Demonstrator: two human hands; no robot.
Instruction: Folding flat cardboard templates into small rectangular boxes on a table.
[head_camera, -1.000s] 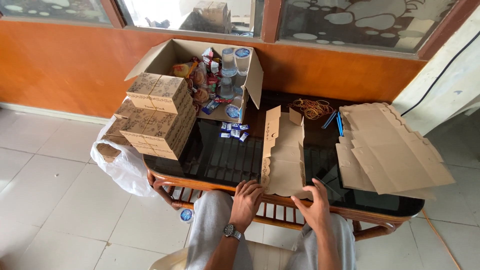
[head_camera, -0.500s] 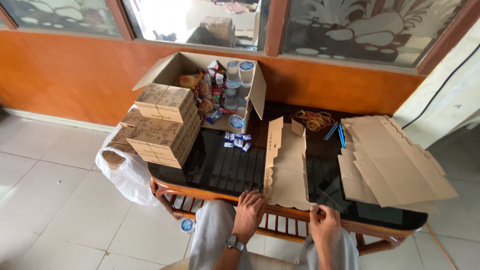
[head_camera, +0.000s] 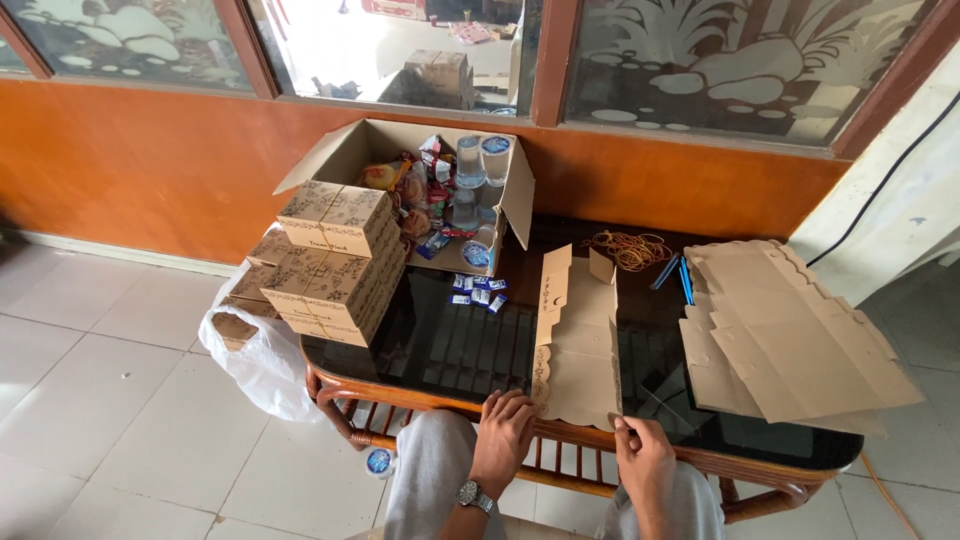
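Below, both wrists (forearms cropped) leave frame.

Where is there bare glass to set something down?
Bare glass lies between the stacked boxes and the flat carton; a narrower strip runs between that carton and the cardboard pile. The far side is crowded by the open box, sachets and rubber bands.

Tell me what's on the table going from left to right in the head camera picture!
White plastic bag hanging off the left edge → stack of folded brown boxes → small blue-and-white packets → flat unfolded box the hands touch → blue pens → pile of flat cardboard blanks.
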